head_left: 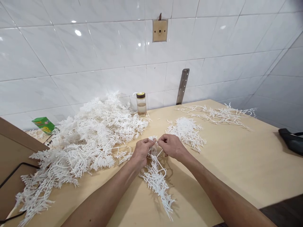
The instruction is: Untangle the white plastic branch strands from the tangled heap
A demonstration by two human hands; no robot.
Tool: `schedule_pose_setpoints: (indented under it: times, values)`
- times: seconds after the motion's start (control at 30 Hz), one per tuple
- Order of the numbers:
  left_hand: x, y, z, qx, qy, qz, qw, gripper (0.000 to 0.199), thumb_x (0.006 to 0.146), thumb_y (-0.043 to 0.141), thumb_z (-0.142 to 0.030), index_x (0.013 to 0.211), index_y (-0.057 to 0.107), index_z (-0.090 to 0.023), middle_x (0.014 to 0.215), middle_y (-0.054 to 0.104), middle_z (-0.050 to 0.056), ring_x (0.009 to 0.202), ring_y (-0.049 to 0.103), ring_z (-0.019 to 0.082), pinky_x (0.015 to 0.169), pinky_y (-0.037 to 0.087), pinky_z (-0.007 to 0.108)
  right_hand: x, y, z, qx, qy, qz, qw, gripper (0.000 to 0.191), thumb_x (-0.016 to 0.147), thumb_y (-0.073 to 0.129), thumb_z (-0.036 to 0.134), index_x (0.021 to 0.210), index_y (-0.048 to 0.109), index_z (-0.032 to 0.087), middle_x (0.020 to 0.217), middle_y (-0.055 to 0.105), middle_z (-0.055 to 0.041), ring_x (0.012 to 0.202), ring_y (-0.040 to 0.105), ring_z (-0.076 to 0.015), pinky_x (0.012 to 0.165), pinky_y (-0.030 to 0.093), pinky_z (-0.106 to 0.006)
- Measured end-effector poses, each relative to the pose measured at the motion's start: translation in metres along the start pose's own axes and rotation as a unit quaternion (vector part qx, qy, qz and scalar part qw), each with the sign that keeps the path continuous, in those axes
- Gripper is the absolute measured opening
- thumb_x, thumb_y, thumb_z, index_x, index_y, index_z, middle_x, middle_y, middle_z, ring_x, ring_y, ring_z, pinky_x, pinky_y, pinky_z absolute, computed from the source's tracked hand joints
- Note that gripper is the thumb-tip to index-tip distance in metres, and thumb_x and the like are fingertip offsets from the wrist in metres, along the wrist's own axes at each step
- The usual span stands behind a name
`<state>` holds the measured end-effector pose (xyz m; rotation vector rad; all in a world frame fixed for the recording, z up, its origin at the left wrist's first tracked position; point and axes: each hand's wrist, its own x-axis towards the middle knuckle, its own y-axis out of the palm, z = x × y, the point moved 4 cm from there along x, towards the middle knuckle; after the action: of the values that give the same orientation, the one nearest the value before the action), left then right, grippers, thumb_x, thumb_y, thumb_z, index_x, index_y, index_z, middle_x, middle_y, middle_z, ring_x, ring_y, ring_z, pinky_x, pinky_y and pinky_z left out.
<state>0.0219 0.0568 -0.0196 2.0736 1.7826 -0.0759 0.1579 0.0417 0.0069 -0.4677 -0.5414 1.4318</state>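
Observation:
Over the middle of the table, my left hand [142, 150] is closed on a white artificial foliage branch [157, 181], whose feathery end hangs down towards me. My right hand [172, 145] is pinched close beside it, at the branch's upper end near the left thumb. What exactly the right fingertips grip is too small to make out, though a thin white stem runs below them. A big heap of similar white branches [94, 132] lies to the left of my hands. Just behind my right hand is a small pile of short white sprigs [187, 130].
Bare white stems [220, 114] lie at the back right of the wooden table [236, 157]. A bottle with liquid [141, 105] stands by the tiled wall, left of a leaning metal strip [182, 86]. A green box [44, 125] is far left; a black object [292, 140] sits at the right edge.

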Motion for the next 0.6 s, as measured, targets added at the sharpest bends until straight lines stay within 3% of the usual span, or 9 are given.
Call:
schedule_pose_setpoints:
  times: [0.13, 0.23, 0.4, 0.47, 0.6]
  values:
    - [0.002, -0.002, 0.000, -0.027, -0.009, 0.011, 1.000, 0.044, 0.048, 0.090, -0.041, 0.069, 0.063, -0.014, 0.055, 0.056, -0.001, 0.047, 0.051, 0.011, 0.048, 0.039, 0.024, 0.004, -0.010, -0.004, -0.127, -0.086, -0.121, 0.981, 0.013, 0.075, 0.053, 0.016, 0.064, 0.056, 0.020, 0.066, 0.065, -0.0034, 0.058, 0.056, -0.0151, 0.054, 0.039, -0.026]
    - [0.002, -0.005, -0.004, -0.022, 0.012, 0.011, 1.000, 0.045, 0.048, 0.090, -0.043, 0.070, 0.063, -0.014, 0.053, 0.052, -0.004, 0.043, 0.044, 0.007, 0.044, 0.032, 0.021, 0.012, -0.029, -0.023, -0.165, -0.064, -0.178, 0.968, 0.014, 0.076, 0.054, 0.014, 0.064, 0.055, 0.021, 0.066, 0.064, -0.0044, 0.059, 0.055, -0.0159, 0.058, 0.040, -0.028]
    - [0.004, -0.008, -0.003, 0.007, -0.003, -0.004, 1.000, 0.048, 0.049, 0.089, -0.049, 0.068, 0.060, -0.015, 0.049, 0.042, -0.008, 0.038, 0.031, 0.003, 0.037, 0.017, 0.020, 0.016, -0.062, -0.040, -0.120, -0.033, -0.257, 0.958, 0.009, 0.081, 0.055, 0.026, 0.081, 0.062, 0.019, 0.079, 0.068, -0.0054, 0.065, 0.060, -0.0179, 0.065, 0.046, -0.031]
    - [0.004, -0.007, -0.003, 0.009, -0.007, -0.004, 1.000, 0.048, 0.050, 0.088, -0.050, 0.066, 0.059, -0.015, 0.050, 0.044, -0.007, 0.037, 0.031, 0.003, 0.036, 0.017, 0.020, 0.014, -0.059, -0.035, -0.056, -0.035, -0.217, 0.974, 0.016, 0.082, 0.056, 0.030, 0.088, 0.064, 0.018, 0.082, 0.068, -0.0055, 0.059, 0.061, -0.0156, 0.059, 0.047, -0.029]
    - [0.003, -0.004, -0.002, -0.010, -0.011, 0.011, 1.000, 0.047, 0.052, 0.088, -0.049, 0.070, 0.062, -0.014, 0.053, 0.052, -0.004, 0.039, 0.042, 0.006, 0.039, 0.030, 0.022, 0.005, -0.027, -0.014, 0.076, -0.066, -0.009, 0.995, 0.030, 0.085, 0.057, 0.043, 0.092, 0.069, 0.017, 0.067, 0.065, -0.0007, 0.041, 0.054, -0.0101, 0.042, 0.043, -0.023]
